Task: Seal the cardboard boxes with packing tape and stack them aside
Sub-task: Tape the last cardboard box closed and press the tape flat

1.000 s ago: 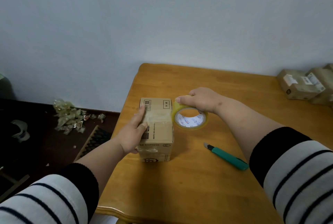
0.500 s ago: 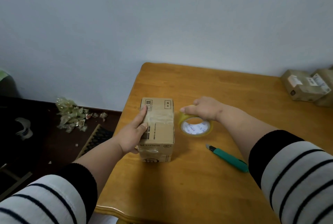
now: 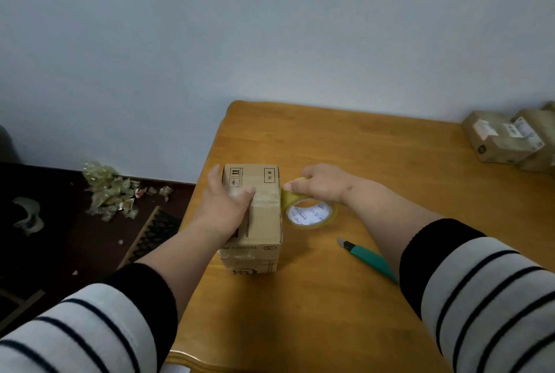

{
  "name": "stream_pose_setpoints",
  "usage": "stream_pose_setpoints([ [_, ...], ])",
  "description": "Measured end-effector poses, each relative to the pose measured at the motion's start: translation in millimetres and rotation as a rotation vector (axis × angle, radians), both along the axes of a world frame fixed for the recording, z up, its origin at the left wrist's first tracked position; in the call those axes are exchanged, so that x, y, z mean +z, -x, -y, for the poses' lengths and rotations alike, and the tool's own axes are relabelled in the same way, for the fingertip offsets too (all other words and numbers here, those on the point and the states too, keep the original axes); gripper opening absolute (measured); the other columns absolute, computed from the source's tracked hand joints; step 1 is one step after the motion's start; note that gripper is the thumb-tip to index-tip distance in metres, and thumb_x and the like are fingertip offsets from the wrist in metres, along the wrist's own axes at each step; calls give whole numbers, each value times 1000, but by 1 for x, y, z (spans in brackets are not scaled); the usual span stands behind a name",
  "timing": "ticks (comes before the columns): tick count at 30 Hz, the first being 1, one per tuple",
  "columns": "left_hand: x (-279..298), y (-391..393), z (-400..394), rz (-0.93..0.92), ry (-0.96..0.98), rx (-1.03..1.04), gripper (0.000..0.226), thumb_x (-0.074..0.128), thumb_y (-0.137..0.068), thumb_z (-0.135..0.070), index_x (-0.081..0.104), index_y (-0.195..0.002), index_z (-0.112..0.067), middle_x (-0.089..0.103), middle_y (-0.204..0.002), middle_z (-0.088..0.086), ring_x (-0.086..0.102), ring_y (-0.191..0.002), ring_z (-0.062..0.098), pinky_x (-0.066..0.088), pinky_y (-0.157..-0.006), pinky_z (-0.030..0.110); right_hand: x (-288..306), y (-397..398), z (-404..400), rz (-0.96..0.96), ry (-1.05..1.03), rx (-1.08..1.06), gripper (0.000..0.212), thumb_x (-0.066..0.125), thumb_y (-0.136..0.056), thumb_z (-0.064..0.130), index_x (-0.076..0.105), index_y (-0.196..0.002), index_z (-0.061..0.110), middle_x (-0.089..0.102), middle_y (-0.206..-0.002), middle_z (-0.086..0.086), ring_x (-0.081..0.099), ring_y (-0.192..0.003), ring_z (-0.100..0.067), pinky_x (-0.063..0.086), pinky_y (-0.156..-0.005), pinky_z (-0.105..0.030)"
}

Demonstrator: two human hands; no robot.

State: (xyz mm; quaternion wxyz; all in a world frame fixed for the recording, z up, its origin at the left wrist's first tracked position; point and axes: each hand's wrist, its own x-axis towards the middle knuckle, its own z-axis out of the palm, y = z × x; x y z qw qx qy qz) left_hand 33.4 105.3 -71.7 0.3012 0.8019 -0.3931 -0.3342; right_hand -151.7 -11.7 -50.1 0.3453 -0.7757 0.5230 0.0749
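Head view: cardboard box (image 3: pixel 258 210), stiff, likely light; left hand (image 3: pixel 223 207) presses flat on top. Right hand (image 3: pixel 322 182) pinches tape roll (image 3: pixel 310 212); take box by its sides.

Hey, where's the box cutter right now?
In the head view, the cutter lies on the table just right of centre, below the tape roll and partly hidden by the right forearm.
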Motion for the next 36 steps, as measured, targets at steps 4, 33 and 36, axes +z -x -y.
stream_pose_setpoints([
  [4,-4,-4,-2,81,-103,-158,116,62,-67,-79,-4,-153,-35,27,-158,4,38,-138,31,37,-109,54,-4,4,-3,42,-48,-34,83,54,-89,64,39,-148,9,34,-157,-9,33,-143,-28,26,-114,-37],
  [33,-28,-47,-21,-649,12,36,94,82,-64,-41,37,-147,-44,46,-148,-2,58,-115,20,53,-81,38,10,-14,-19,935,-752,-364,36,64,-78,35,68,-104,10,71,-88,-10,66,-84,-23,46,-93,-40],
  [36,-54,-44,-36,-518,-107,-48,79,70,-88,-16,29,-151,-42,42,-151,-1,52,-121,19,47,-92,33,-3,-34,-31,644,-667,-260,7,61,-93,20,65,-89,15,67,-86,-4,62,-82,-19,49,-77,-32],
])
